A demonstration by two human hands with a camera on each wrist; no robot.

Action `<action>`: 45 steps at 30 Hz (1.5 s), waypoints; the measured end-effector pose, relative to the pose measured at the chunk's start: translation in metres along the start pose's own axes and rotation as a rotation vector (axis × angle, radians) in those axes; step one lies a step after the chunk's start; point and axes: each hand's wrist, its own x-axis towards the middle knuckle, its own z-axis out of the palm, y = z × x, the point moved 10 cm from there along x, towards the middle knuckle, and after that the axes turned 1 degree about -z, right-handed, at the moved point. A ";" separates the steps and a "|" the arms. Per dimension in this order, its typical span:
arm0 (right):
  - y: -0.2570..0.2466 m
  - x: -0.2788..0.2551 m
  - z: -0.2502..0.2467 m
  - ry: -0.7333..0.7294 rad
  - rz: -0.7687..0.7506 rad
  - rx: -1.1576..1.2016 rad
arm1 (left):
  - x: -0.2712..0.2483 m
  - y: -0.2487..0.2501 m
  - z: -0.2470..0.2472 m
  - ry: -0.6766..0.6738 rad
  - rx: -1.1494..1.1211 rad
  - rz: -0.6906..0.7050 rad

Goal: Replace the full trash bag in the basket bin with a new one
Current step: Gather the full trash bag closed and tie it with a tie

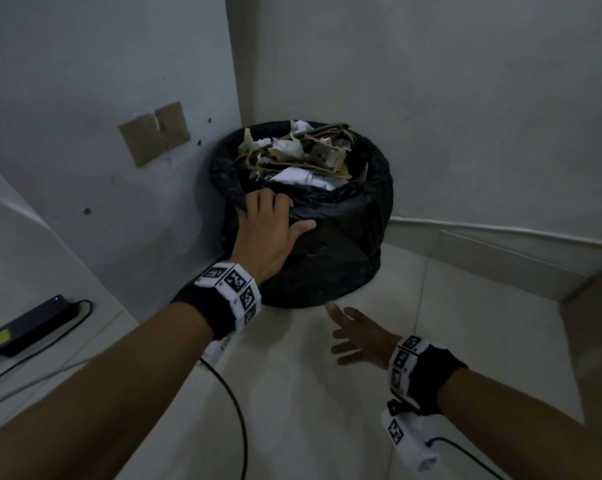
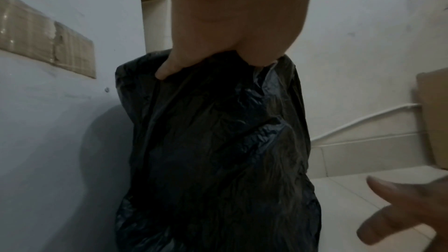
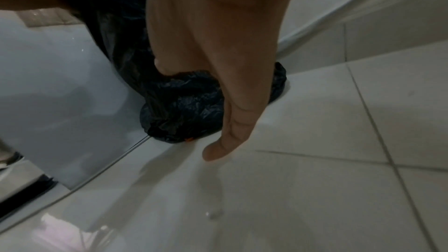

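Note:
The basket bin stands on the tiled floor in a wall corner, wholly wrapped in a black trash bag [image 1: 344, 244] [image 2: 218, 150] [image 3: 184, 106]. Torn cardboard and crumpled paper [image 1: 303, 154] fill it to the brim. My left hand [image 1: 268, 230] [image 2: 230, 16] lies on the near rim with its fingers hooked over the bag's edge and its thumb stretched along the outside. My right hand [image 1: 355, 334] [image 3: 230, 102] [image 2: 400, 217] hovers open above the floor just short of the bin's base, holding nothing. A small orange spot [image 3: 189, 139] shows beneath the bag at floor level.
On the left, a black power adapter [image 1: 32, 323] with its cable lies on a white surface. A cardboard patch [image 1: 154, 133] is taped to the left wall. At the right edge stands a brown box [image 1: 594, 323]. A black cable [image 1: 233, 410] runs over the floor below my left arm.

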 end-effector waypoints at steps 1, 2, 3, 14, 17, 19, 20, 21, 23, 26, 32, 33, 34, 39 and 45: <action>0.004 0.002 0.002 0.002 0.014 0.073 | -0.002 0.000 -0.002 0.016 -0.012 0.004; 0.007 0.005 0.003 0.009 0.030 0.144 | -0.005 0.000 -0.003 0.021 -0.014 0.004; 0.009 0.008 0.004 0.020 0.047 0.214 | -0.007 0.000 -0.005 0.022 -0.011 0.007; -0.018 0.048 0.019 0.027 0.024 0.851 | -0.025 -0.002 -0.012 0.028 -0.061 0.037; -0.041 0.051 0.026 -0.021 -0.028 0.990 | -0.025 -0.001 -0.010 0.035 -0.074 0.040; -0.044 0.056 0.022 0.065 -0.024 0.925 | -0.025 -0.003 -0.009 0.041 -0.073 0.035; -0.042 0.057 0.015 0.140 -0.026 0.865 | -0.025 -0.003 -0.010 0.050 -0.067 0.034; -0.043 0.058 0.009 0.188 -0.042 0.819 | -0.024 -0.002 -0.010 0.057 -0.061 0.031; -0.049 0.057 -0.004 0.236 -0.113 0.815 | -0.025 0.000 -0.010 0.063 -0.045 0.022; -0.059 0.042 -0.024 0.331 -0.213 0.770 | -0.025 0.000 -0.010 0.069 -0.002 0.009; -0.072 -0.032 -0.052 0.454 -0.429 0.469 | -0.031 0.004 -0.009 0.077 0.065 -0.055; -0.080 -0.048 -0.055 0.448 -0.484 0.440 | -0.034 0.007 -0.014 0.126 0.053 -0.057; -0.087 -0.065 -0.057 0.441 -0.532 0.435 | -0.039 0.012 -0.022 0.195 0.036 -0.027; -0.129 -0.131 -0.055 0.356 -0.772 0.443 | -0.070 0.072 -0.029 0.250 0.013 0.512; -0.169 -0.153 -0.046 0.366 -0.938 0.322 | -0.064 0.065 -0.002 0.032 -0.191 0.300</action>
